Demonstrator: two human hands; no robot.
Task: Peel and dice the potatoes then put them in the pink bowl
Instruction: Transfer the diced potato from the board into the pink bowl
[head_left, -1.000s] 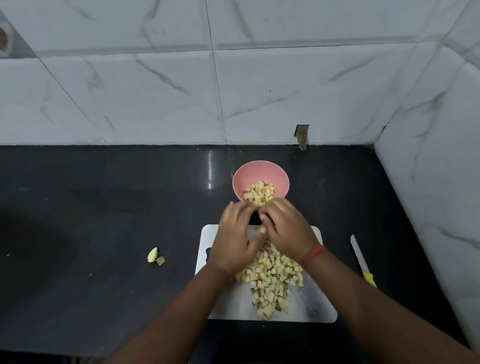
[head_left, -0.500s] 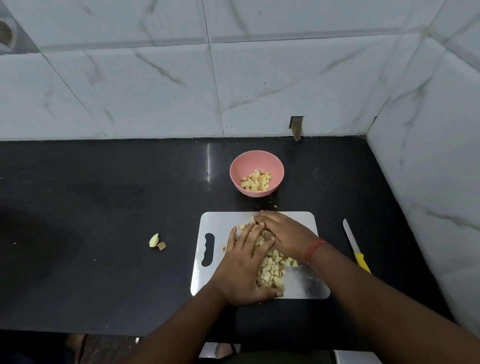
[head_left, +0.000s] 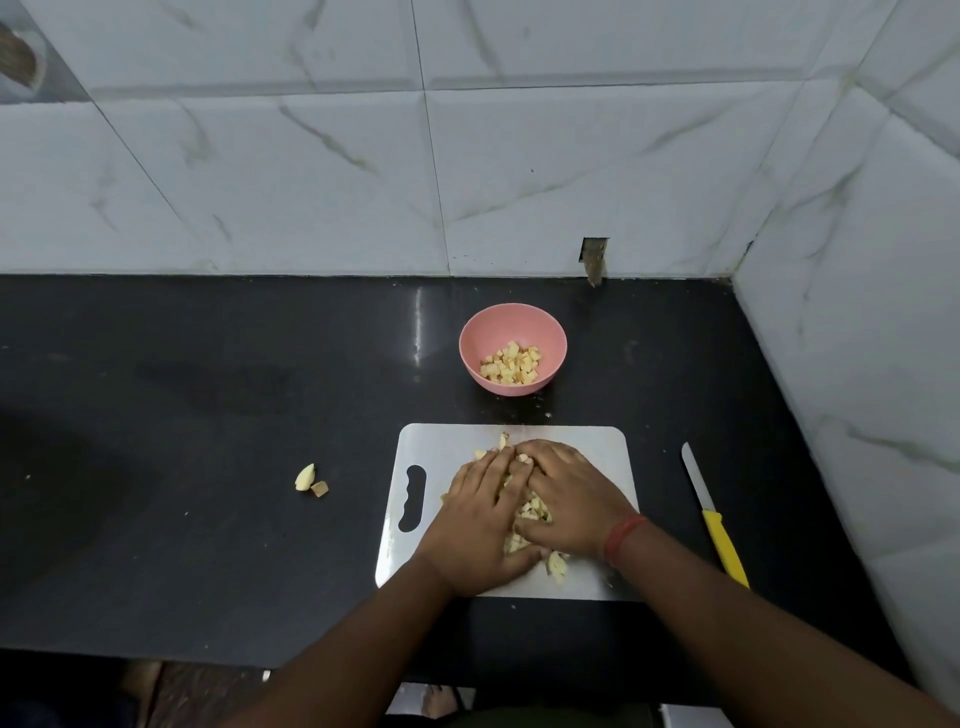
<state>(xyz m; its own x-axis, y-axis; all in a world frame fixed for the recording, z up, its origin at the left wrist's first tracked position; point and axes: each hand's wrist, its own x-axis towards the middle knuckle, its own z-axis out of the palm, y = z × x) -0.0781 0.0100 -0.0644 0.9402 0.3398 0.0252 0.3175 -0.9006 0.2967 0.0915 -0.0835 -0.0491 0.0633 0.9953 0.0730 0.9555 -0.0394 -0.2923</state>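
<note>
Grip: left hand (head_left: 480, 525) and right hand (head_left: 569, 499) cupped together around diced potato (head_left: 530, 512).
Cutting board (head_left: 582, 441): beneath.
Pink bowl (head_left: 511, 325): at 12 o'clock.

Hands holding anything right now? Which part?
Both hands, left hand and right hand, cup the diced potato pile on the cutting board from its two sides, not lifted.

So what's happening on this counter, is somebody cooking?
A person is gathering diced potato on a white cutting board. The left hand and right hand are cupped around the pile from either side, as if to scoop it up. Beyond the board, a pink bowl already holds some potato cubes. A yellow-handled knife lies unused on the black counter to the right, and two stray scraps sit to the left.
</note>
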